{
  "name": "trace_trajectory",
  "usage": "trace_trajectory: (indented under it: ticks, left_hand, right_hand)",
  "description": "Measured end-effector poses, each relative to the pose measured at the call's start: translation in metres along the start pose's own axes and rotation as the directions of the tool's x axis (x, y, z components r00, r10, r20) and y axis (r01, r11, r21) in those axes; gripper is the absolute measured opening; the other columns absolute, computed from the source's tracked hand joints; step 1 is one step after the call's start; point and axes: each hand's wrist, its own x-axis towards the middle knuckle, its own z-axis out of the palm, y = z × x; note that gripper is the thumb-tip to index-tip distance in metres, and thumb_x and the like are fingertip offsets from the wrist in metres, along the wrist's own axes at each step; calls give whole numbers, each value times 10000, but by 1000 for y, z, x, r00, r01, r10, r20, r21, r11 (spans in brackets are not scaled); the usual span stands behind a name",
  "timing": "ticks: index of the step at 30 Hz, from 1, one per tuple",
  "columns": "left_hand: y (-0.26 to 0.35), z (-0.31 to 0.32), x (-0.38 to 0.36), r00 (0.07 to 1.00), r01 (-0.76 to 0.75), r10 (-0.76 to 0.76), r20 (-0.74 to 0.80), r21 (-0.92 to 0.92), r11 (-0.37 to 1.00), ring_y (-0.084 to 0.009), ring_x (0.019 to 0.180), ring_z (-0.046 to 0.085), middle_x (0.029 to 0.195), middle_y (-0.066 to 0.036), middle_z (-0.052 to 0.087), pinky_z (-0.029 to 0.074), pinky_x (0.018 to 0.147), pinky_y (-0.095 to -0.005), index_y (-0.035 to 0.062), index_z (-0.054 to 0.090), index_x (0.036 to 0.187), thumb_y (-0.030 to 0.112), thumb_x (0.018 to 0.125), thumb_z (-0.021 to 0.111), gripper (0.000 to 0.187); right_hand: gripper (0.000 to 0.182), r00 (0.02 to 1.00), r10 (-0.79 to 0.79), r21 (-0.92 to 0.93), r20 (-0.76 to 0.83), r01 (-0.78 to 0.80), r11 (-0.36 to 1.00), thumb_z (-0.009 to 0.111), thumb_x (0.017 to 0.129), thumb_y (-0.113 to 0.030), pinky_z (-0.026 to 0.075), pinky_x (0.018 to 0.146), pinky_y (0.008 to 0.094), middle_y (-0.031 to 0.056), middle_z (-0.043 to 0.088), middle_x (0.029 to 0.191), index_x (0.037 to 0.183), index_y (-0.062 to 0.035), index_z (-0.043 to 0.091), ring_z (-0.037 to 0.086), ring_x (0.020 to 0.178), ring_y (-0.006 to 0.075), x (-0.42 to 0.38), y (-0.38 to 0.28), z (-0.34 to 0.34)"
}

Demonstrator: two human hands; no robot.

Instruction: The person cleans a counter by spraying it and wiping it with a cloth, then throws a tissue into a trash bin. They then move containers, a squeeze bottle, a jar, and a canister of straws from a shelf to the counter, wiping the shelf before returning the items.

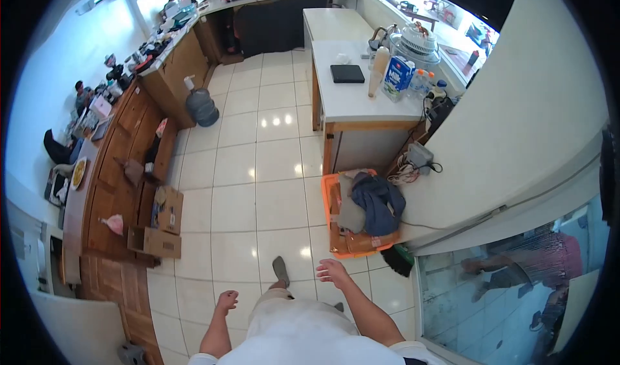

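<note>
My left hand (227, 300) hangs low over the tiled floor, holding nothing, its fingers loosely bent and apart. Farther forward on the other side, my right hand (332, 272) is also free, fingers spread. Neither hand touches anything. Closest to the right hand is an orange crate (327, 200) on the floor. A dark blue cloth (381, 203) and a grey cloth (351, 211) lie on top of it. One of my feet, in a grey shoe (279, 269), is stepping forward on the tiles.
To the right, a white counter (361, 105) holds a milk carton (398, 78), bottles and a black flat box (347, 74). A broom head (398, 260) lies by the crate. Along the left are a wooden cabinet (113, 178), cardboard boxes (163, 242) and a water jug (202, 108).
</note>
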Motion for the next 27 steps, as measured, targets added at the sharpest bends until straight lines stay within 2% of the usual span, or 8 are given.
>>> trace_trajectory:
  ticks: [3,11,14,17,20,23,25,27]
  left_hand:
    - [55,-58,59,1000,-18,17,-21,-39,999,-209,882,664,1060,-72,643,565,690,-373,78,625,1236,314,923,657,393]
    - [180,-160,148,992,-126,124,-32,-50,991,-176,847,667,995,-60,647,565,656,-325,38,600,1233,271,936,649,380]
    - [228,-172,172,984,-143,125,-123,-147,979,-183,846,673,1008,-68,652,568,643,-313,3,563,1264,208,940,642,391]
    - [273,-161,205,965,-251,226,-133,-217,943,-188,758,673,971,-105,667,567,597,-295,-34,537,1272,143,936,632,391]
    - [334,-140,214,950,-300,273,-151,-198,933,-178,621,648,876,-132,678,545,524,-271,-62,530,1258,115,939,622,376]
    - [390,-134,236,965,-209,187,-185,-108,972,-150,479,580,716,-130,671,451,404,-265,-46,574,1188,115,925,643,316]
    - [435,-129,231,962,-154,119,-245,-128,980,-129,439,530,647,-105,650,387,369,-261,-13,637,968,157,921,669,179]
    - [489,-122,226,922,-281,256,-291,-44,959,-125,437,513,642,-96,641,374,371,-254,-1,629,896,183,933,660,190]
  right_hand:
    - [329,994,-84,-160,66,93,983,545,1005,-269,567,608,319,93,657,1006,1237,-37,547,672,756,182,33,-56,95]
    - [325,877,-479,-376,-34,433,819,547,990,-226,515,517,226,51,678,871,1209,7,605,647,680,87,60,-213,181]
    - [293,850,-525,-380,38,498,779,565,975,-207,521,529,291,50,683,811,1177,-3,623,661,641,172,77,-261,200]
    - [282,595,-790,-782,148,560,275,598,942,-185,531,594,376,80,691,779,1165,-15,617,658,633,306,105,-313,215]
    - [283,740,-667,-786,88,463,411,615,913,-197,529,715,430,125,694,880,1149,-41,603,651,768,382,141,-382,233]
    - [275,540,-829,-724,142,628,285,624,889,-202,522,772,426,123,684,984,1131,-72,596,651,900,334,191,-446,246]
    - [260,654,-715,-738,249,606,297,624,884,-192,520,793,433,113,673,1029,1120,-84,597,641,954,323,215,-506,247]
    - [250,672,-685,-752,283,598,276,629,880,-182,520,801,437,104,669,1044,1110,-89,600,641,969,319,236,-573,246]
